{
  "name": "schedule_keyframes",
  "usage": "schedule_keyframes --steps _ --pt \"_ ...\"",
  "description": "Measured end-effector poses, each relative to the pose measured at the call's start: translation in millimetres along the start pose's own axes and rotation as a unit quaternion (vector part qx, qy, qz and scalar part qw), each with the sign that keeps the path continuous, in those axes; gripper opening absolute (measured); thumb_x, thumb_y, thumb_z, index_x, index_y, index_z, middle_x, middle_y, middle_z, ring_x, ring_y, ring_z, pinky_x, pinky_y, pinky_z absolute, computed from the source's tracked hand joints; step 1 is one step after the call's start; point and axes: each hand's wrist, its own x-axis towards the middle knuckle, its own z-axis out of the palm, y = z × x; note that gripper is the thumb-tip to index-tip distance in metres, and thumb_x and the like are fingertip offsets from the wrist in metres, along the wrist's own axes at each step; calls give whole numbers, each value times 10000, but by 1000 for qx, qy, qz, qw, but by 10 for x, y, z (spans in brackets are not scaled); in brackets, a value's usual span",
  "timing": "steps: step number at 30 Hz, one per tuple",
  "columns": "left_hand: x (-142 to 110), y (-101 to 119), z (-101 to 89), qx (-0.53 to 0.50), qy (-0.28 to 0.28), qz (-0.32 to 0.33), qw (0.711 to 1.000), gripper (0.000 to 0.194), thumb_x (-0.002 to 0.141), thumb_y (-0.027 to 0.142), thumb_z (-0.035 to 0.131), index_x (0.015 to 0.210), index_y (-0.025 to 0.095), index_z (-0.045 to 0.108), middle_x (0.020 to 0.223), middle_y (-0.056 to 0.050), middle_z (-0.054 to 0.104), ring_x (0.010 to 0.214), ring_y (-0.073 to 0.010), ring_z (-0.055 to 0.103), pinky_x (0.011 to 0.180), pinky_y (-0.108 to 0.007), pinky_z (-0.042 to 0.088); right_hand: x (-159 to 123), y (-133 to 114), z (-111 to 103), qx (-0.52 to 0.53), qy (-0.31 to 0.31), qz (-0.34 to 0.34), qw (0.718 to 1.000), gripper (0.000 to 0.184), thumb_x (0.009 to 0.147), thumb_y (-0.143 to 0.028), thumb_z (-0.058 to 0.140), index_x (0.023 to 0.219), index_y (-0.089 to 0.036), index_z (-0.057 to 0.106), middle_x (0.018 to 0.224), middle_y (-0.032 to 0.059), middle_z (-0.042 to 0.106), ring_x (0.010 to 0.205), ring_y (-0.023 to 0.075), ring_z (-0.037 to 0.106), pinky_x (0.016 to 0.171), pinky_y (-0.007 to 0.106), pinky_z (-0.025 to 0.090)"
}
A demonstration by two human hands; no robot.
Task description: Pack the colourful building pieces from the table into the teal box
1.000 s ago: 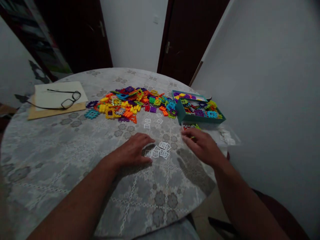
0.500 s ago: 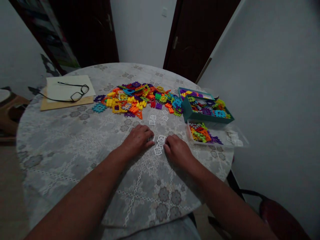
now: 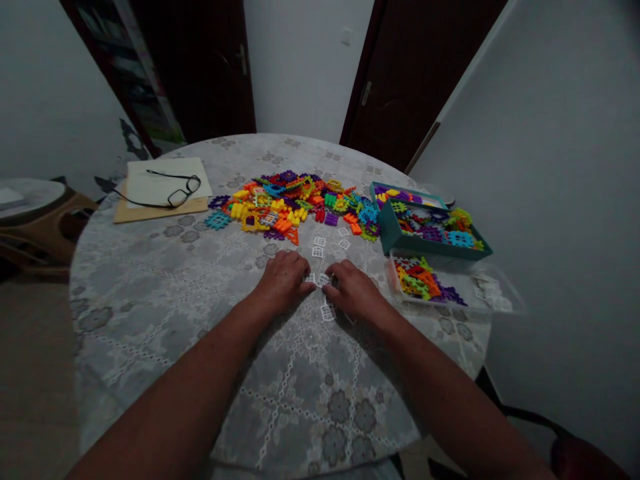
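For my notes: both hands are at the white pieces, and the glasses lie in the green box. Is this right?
No: the head view shows the glasses partly on the paper instead. The left hand and right hand are at the white pieces.

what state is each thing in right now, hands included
left hand: fingers curled at a white lattice piece
right hand: fingers curled at another white lattice piece
nearest loose white piece: lying flat
coloured plastic pieces: heaped
front teal box: open, filled
clear plastic box: open, holding pieces
black-framed glasses: unfolded
right-hand door: appears shut
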Motion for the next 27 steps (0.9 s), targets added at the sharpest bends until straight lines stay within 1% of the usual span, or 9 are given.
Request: schedule_keyframes --steps 2,3,7,12,16,20,23,25,27 --pt "14 5 3 -7 -5 -7 1000 176 938 320 791 1061 205 740 1158 -125 716 1132 -339 594 981 -481 473 -20 6 33 7 8 -7 1000 166 950 -240 746 1104 -252 686 1121 88 662 989 253 638 861 368 481" --pt "19 8 2 -10 -3 -9 1000 190 933 309 792 1086 206 745 1162 -127 721 1138 -341 595 988 -486 472 -31 13 43 11 12 -10 1000 154 955 -235 740 1095 -247 677 1116 82 661 1000 251 637 867 363 479" --pt "15 38 -37 -17 -5 -21 1000 350 925 304 799 1261 218 746 1243 -136 716 1199 -349 586 1032 -491 455 -64 44 41 45 14 -24 999 105 980 -184 702 1066 -230 662 1062 54 684 972 219 641 862 334 464" --pt "8 91 -98 -13 -31 -45 998 269 914 308 807 1155 198 760 1226 -136 703 1199 -353 584 1017 -473 445 -62 66 18 96 38 -43 994 76 1014 -158 643 995 -228 667 964 36 703 893 199 640 831 318 447" --pt "18 91 -83 -12 -24 -57 998 280 901 303 824 1135 192 718 1221 -140 712 1180 -346 589 1000 -454 444 -50 70 25 98 53 -38 993 95 1028 -198 634 939 -227 653 903 33 691 844 200 633 788 317 433" --pt "11 93 -68 -28 -21 -59 998 249 892 239 806 1115 210 699 1128 -119 739 1148 -345 620 967 -439 452 -46 77 36 98 54 -51 992 106 1033 -214 602 949 -222 667 918 43 703 861 209 641 801 326 442" --pt "-8 102 -45 -90 -22 -33 995 191 922 173 728 1105 220 700 1085 -100 755 1080 -303 666 951 -407 472 -49 84 38 110 61 -70 990 129 1043 -229 576 983 -215 689 941 54 715 893 216 659 831 332 457" --pt "-22 110 -28 -156 0 -16 988 174 947 164 679 1109 225 702 1111 -96 763 1056 -274 689 953 -387 488 -52 85 36 128 74 -80 986 151 1053 -245 562 994 -213 698 953 56 718 907 217 669 839 328 466" --pt "-31 125 -26 -224 37 -26 974 171 966 193 663 1127 236 704 1110 -86 771 1044 -258 705 952 -375 501 -55 81 32 148 86 -88 981 163 1057 -258 559 992 -217 702 955 53 719 907 214 675 839 323 473"
